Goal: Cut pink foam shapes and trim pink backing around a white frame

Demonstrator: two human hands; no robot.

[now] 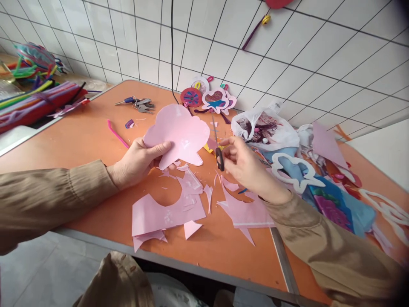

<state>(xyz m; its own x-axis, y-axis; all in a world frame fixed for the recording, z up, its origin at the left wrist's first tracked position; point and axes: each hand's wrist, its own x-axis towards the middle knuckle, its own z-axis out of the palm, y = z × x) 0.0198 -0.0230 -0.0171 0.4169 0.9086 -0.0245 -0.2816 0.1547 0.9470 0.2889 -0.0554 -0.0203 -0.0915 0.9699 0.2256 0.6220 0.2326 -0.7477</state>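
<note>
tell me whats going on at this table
A person sits at an orange table. Their left hand holds a pink cutout with rounded lobes and pointed tips, and their right hand has dark-handled scissors, which are away from the cutout. Pink offcuts and small scraps lie in front of them. Decorated shapes are by the tiled wall, keys lie farther left, and a white plastic bag sits to the right.

Keys [145, 105] on an orange table [92, 140], black cable [172, 47] against white tiled wall [115, 38]
</note>
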